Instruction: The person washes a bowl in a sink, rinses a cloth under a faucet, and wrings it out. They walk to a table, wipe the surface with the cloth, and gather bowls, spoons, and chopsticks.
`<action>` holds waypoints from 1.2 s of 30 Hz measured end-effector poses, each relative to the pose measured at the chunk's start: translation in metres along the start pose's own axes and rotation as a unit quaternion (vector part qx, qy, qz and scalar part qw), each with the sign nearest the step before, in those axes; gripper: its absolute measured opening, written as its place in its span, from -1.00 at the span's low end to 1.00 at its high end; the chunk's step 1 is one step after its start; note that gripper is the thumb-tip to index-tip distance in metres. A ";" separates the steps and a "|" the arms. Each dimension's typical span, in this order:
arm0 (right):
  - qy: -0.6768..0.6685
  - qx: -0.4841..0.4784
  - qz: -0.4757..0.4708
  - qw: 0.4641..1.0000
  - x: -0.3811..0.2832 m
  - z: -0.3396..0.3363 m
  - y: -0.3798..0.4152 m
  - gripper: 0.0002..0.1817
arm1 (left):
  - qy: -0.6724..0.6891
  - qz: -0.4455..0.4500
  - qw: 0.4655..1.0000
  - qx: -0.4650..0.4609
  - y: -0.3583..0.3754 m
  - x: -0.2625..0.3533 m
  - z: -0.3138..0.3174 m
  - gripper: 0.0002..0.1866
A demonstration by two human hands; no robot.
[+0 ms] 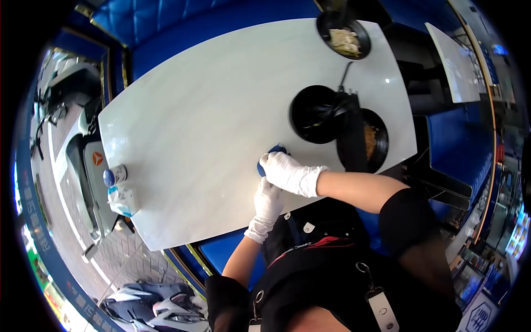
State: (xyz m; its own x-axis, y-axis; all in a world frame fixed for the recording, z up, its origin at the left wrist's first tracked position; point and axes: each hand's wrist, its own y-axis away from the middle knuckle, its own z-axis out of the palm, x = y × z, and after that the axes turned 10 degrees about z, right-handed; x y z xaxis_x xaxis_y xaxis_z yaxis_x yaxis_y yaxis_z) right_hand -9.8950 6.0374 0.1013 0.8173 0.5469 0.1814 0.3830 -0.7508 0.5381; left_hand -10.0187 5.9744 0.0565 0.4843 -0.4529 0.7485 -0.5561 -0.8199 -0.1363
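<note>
Both of my hands wear white gloves and meet over the near side of the white table [210,110]. A bunched blue cloth [261,167] shows at the edge of my right hand [283,170], whose fingers are closed on it. My left hand [268,200] is just below, its fingertips against the cloth and the right hand; its fingers look closed, partly hidden. To the right of my hands stands a black bowl [301,127] with dark utensils [337,105] over its rim. Beside it, a second black bowl [381,149] with brownish food is partly covered by a dark shape.
A black bowl [362,40] with pale food stands at the far right corner. A blue-lidded tub [115,175] and a white-blue soft pack [123,201] sit at the left edge. Blue benches [177,27] flank the table; scooters [155,307] stand outside at left.
</note>
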 end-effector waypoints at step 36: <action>-0.412 0.145 0.591 0.678 0.092 0.074 0.140 0.07 | 0.460 -0.333 0.823 0.008 -0.081 0.112 0.106 -0.44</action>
State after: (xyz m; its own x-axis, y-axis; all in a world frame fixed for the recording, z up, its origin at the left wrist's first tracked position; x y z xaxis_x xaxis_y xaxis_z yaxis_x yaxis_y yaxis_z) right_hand -9.7347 5.9551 0.1317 0.5440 -0.8036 -0.2413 -0.7785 -0.5907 0.2121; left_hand -9.8480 5.9534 0.0827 -0.0422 0.5501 0.8340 -0.3612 -0.7867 0.5006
